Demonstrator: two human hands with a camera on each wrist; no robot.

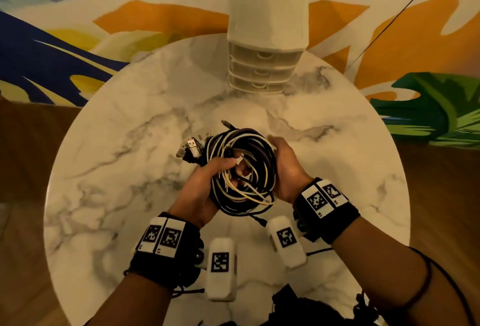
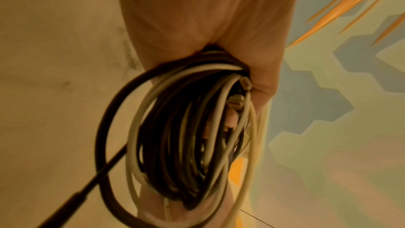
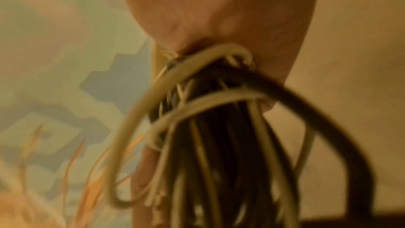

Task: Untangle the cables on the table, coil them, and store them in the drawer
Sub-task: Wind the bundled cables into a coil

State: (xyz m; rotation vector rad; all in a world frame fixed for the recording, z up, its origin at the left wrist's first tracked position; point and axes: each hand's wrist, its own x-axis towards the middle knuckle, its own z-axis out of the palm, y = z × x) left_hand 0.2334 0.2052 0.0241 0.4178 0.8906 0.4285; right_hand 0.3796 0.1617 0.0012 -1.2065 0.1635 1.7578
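Note:
A thick coil of black, white and purple cables [image 1: 244,169] is held above the round marble table [image 1: 130,144]. My left hand [image 1: 207,182] grips its left side, the thumb lying over the strands. My right hand [image 1: 285,167] grips the right side, fingers wrapped through the loop. Several USB plugs [image 1: 192,146] stick out at the coil's upper left. In the left wrist view the cable coil [image 2: 186,136] hangs from my curled left hand [image 2: 258,82]. The right wrist view is blurred; the cable coil [image 3: 219,127] runs out from under the right hand [image 3: 219,23].
A white plastic drawer unit [image 1: 265,47] with three shut drawers stands at the table's far edge. A patterned rug [image 1: 78,27] and wooden floor surround the table. A thin black cord [image 1: 389,19] crosses the upper right. Dark gear [image 1: 298,302] lies at the near edge.

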